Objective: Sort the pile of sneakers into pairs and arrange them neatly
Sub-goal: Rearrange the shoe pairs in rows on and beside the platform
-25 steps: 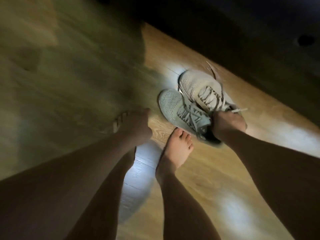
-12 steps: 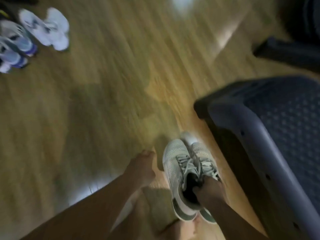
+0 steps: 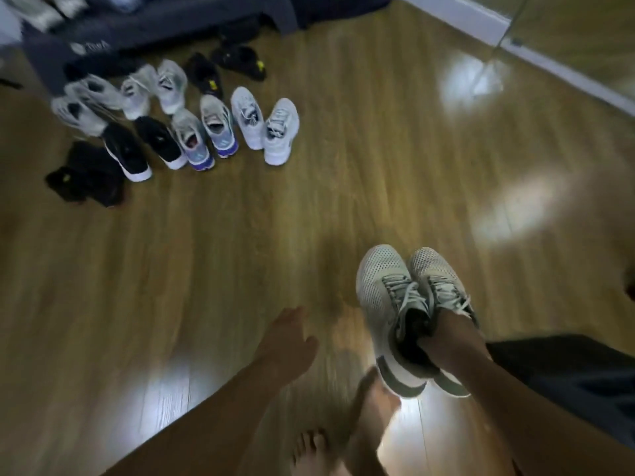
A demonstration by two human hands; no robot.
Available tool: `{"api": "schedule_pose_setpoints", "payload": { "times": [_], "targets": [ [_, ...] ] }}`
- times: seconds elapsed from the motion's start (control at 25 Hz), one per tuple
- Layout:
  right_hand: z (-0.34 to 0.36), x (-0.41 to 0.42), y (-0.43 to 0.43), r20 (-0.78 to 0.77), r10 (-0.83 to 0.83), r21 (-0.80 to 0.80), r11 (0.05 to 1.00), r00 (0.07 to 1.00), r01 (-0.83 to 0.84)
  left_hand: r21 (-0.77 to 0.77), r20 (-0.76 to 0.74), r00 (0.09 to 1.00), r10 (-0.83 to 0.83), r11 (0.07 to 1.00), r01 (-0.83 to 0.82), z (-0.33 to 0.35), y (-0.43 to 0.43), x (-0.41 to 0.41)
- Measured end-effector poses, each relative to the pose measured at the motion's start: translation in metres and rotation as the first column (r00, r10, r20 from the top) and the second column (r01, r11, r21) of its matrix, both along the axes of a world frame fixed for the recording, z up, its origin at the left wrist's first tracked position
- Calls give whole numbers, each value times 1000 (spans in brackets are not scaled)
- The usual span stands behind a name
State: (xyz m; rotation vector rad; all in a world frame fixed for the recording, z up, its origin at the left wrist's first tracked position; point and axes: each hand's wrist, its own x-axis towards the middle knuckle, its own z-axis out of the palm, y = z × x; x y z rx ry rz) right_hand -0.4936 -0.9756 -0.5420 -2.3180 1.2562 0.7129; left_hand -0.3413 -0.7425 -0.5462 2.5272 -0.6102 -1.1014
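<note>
My right hand (image 3: 450, 341) grips a pair of pale grey mesh sneakers (image 3: 388, 297) by their collars, toes pointing away from me, held above the wooden floor (image 3: 343, 201). My left hand (image 3: 288, 341) hangs beside them to the left, fingers loose and holding nothing. Far off at the upper left, several sneakers stand in rows on the floor: a white pair (image 3: 264, 127), a grey pair with purple soles (image 3: 206, 135), a black pair with white soles (image 3: 141, 147), more white ones (image 3: 151, 87) and black ones (image 3: 223, 68) behind.
A dark sofa or bench (image 3: 144, 25) runs along the top left behind the shoe rows. A white skirting board (image 3: 481, 15) crosses the top right. My bare feet (image 3: 312, 451) show at the bottom. Dark fabric (image 3: 563, 369) lies at the right edge.
The view has swung from a dark basket beside me toward the rows of shoes across the room. The grey pair stays in my right hand, carried along; my left hand stays loose.
</note>
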Motion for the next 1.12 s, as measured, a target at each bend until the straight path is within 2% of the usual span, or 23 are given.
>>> {"api": "schedule_pose_setpoints", "payload": {
  "times": [0.16,0.32,0.44,0.56,0.64,0.76,0.92,1.04,1.12],
  "targets": [
    [-24,83,-21,54,9,64,998,999,-12,83,-62,993,96,992,-91,-17,17,53],
    [-47,141,-46,43,23,182,983,999,-30,197,-32,991,131,973,-122,-32,-1,128],
    [-59,189,-73,-12,47,228,973,999,-43,139,-30,972,234,964,-228,-42,-42,203],
    [-65,253,-106,-97,76,213,976,992,-54,63,-56,952,301,953,-297,-53,-90,286],
    [-66,305,-130,-173,106,185,980,979,-73,31,-46,959,280,960,-279,-56,-114,338],
    [-65,398,-164,-184,61,167,986,981,-30,50,-51,982,184,982,-181,-55,-134,428],
    [-75,521,-216,-175,18,72,997,984,-6,36,-56,980,190,981,-188,-60,-134,540],
    [-82,616,-258,-141,53,64,997,989,-45,53,-12,956,293,955,-292,-61,-139,603],
    [-85,676,-279,-100,102,86,992,990,-94,89,25,911,413,906,-413,-51,-147,630]
  ]
}}
